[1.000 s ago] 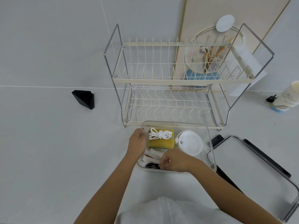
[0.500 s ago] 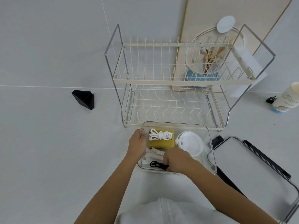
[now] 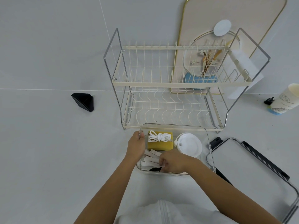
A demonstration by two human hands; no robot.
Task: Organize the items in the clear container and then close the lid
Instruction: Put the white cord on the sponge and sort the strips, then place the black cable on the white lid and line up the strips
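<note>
The clear container (image 3: 175, 126) sits in front of me on the grey surface. Inside lie a yellow sponge (image 3: 160, 145) with a coiled white cable (image 3: 159, 136) on top, a round white lid (image 3: 189, 144), several white clips (image 3: 151, 157) and a small black hair tie (image 3: 155, 169). My left hand (image 3: 135, 145) grips the container's left rim. My right hand (image 3: 174, 162) reaches into the near part, fingers closed around the white clips beside the black tie. The container's clear lid (image 3: 252, 160) with black clasps lies to the right.
A two-tier wire dish rack (image 3: 168, 84) stands just behind the container. A framed board (image 3: 234, 18) leans against the wall behind it. A black wedge (image 3: 84, 101) sits at the left, a paper cup (image 3: 284, 101) and small black clip (image 3: 268, 100) at the right.
My right hand has shifted a little inside the container's near part, and the black hair tie has moved from the left front toward my fingers. My left hand keeps its hold on the rim.
</note>
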